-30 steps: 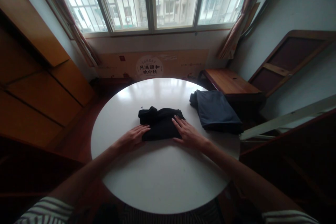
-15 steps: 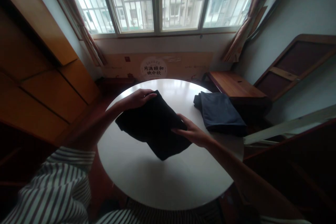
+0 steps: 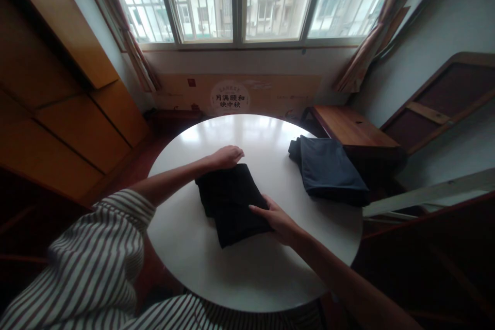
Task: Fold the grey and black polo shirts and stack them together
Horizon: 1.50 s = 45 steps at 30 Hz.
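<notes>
Folded black cloth (image 3: 231,205) sits pretty much mid-table on a round white surface (image 3: 247,273). Left hand (image 3: 226,158) is at its far edge, fingers pressed together and curled a bit, no pinch. Right hand (image 3: 276,219) lies against its near right side, fingers pressed together and pretty flat, not pinching anything either. A folded navy cloth (image 3: 328,171) lies off to the right, apart from it.

Black folded cloth (image 3: 232,203): garment type unclear, folds lost in shadow; left hand (image 3: 226,157): fingertips hidden behind its back; right forearm (image 3: 340,278) cut off by bottom edge; striped sleeve (image 3: 77,268) cut off lower left; wall poster (image 3: 235,94): small print unreadable.
</notes>
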Tool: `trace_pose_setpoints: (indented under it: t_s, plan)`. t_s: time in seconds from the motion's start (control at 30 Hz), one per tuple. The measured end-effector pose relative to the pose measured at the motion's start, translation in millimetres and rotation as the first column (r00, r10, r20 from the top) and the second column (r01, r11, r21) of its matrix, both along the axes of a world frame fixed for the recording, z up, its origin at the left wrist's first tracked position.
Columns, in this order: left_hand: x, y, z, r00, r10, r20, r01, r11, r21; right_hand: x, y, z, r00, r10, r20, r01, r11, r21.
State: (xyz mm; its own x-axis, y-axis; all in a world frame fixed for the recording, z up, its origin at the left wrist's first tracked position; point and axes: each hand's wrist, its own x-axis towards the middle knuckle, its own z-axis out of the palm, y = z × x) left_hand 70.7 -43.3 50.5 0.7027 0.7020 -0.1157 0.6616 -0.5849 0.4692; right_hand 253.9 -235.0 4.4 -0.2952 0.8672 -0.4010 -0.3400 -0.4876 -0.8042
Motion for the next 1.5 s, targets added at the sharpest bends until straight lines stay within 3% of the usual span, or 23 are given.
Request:
trace_pose_setpoints:
  t_s: [0.1, 0.23, 0.37, 0.43, 0.5, 0.57, 0.63, 0.7, 0.77, 0.87, 0.97, 1.07, 1.2, 1.33, 1.4, 1.5]
  plan:
    - [3.8, -36.1, -25.1, 0.993, -0.112, -0.041, 0.118, 0.973, 0.198, -1.6, -2.1, 0.6, 0.998, -0.018, 0.052, 0.018, 1.0, 0.011]
    - [1.4, -62.1, -51.7, 0.982, -0.097, -0.163, 0.135, 0.96, 0.247, 2.2, -21.3, 4.6, 0.995, 0.01, 0.098, -0.011, 1.0, 0.011]
    - [2.5, -63.0, -53.5, 0.987, -0.046, -0.154, 0.089, 0.952, 0.292, 18.4, -48.2, 5.9, 0.976, 0.179, 0.125, -0.176, 0.984, -0.035]
    - [3.3, -60.1, -49.8, 0.991, 0.03, -0.13, 0.013, 0.948, 0.319, 30.3, -53.5, 4.7, 0.941, 0.264, 0.213, -0.267, 0.964, -0.017]
    - [2.2, -54.6, -45.4, 0.986, 0.14, -0.091, -0.101, 0.934, 0.343, 43.9, -49.5, 5.9, 0.889, 0.244, 0.387, -0.287, 0.956, 0.056]
    - [-0.8, -46.2, -41.4, 0.974, 0.218, -0.065, -0.187, 0.929, 0.321, 58.2, -37.6, 12.4, 0.772, 0.166, 0.614, -0.327, 0.932, 0.16]
    - [-4.6, -37.0, -37.9, 0.975, 0.218, -0.047, -0.198, 0.944, 0.265, 70.2, -21.5, 23.5, 0.621, 0.199, 0.758, -0.473, 0.867, 0.16]
    - [-8.1, -30.5, -34.5, 0.985, 0.172, -0.007, -0.166, 0.96, 0.224, 75.6, -5.1, 34.4, 0.543, 0.298, 0.785, -0.588, 0.802, 0.103]
    - [-10.9, -29.4, -30.6, 0.991, 0.126, 0.049, -0.133, 0.974, 0.184, 71.3, 9.2, 38.9, 0.575, 0.291, 0.765, -0.567, 0.816, 0.115]
    - [-13.6, -35.5, -22.3, 0.985, 0.107, 0.136, -0.121, 0.988, 0.098, 50.8, 23.4, 30.3, 0.703, 0.1, 0.704, -0.418, 0.859, 0.295]
    - [-12.9, -41.1, -8.6, 0.956, 0.107, 0.273, -0.117, 0.993, 0.023, 30.9, 26.0, 14.8, 0.862, 0.076, 0.502, -0.326, 0.841, 0.432]
    - [-3.1, -37.7, 13.2, 0.907, 0.103, 0.409, -0.11, 0.994, -0.005, 26.4, 18.1, 9.0, 0.955, 0.082, 0.285, -0.203, 0.881, 0.428]
    - [38.1, -15.6, 51.8, 0.873, 0.048, 0.486, -0.116, 0.987, 0.111, 45.1, 6.0, 24.9, 0.992, -0.05, 0.114, -0.005, 0.9, 0.435]
    - [116.5, 21.1, 85.7, 0.89, -0.146, 0.431, -0.012, 0.939, 0.343, 86.9, 8.0, 57.5, 0.955, -0.293, 0.055, 0.241, 0.868, 0.434]
    - [163.4, 39.8, 93.3, 0.898, -0.209, 0.387, 0.033, 0.91, 0.414, 115.7, 13.5, 72.3, 0.909, -0.409, 0.078, 0.344, 0.844, 0.411]
    - [229.7, 60.5, 88.8, 0.931, -0.21, 0.297, 0.059, 0.893, 0.447, 160.8, 22.9, 83.0, 0.839, -0.531, 0.118, 0.467, 0.814, 0.346]
